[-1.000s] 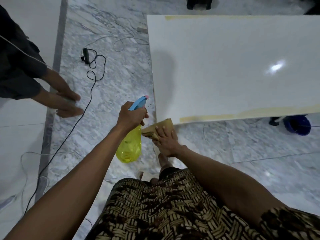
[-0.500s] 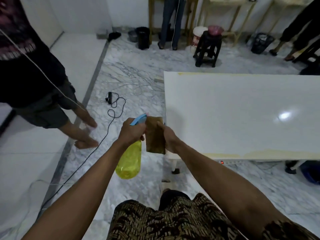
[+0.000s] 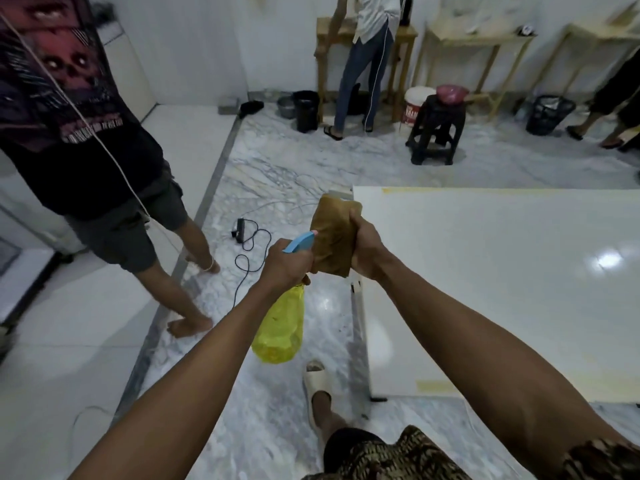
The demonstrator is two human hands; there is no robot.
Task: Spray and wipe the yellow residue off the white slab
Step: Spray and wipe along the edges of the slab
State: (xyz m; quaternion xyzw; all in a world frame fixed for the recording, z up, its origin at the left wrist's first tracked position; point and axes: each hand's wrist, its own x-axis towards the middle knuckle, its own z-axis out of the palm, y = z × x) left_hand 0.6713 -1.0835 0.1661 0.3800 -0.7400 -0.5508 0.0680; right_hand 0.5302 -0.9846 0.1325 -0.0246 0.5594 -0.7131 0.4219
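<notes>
My left hand (image 3: 287,266) grips the neck of a yellow spray bottle (image 3: 280,330) with a blue trigger head, its nozzle touching a brown cloth (image 3: 333,237). My right hand (image 3: 365,245) holds that cloth up in the air, just left of the slab's left edge. The white slab (image 3: 502,282) lies flat at the right. A yellow residue strip (image 3: 438,386) runs along its near edge and another along its far edge.
A person in dark shorts stands barefoot at the left (image 3: 104,188). A black cable with a plug (image 3: 242,237) lies on the marble floor. A black stool (image 3: 436,133), buckets, wooden tables and other people stand by the far wall.
My right hand lifted the cloth off the slab's near corner and raised it in front of the bottle's nozzle. My view tilted up and now shows the room.
</notes>
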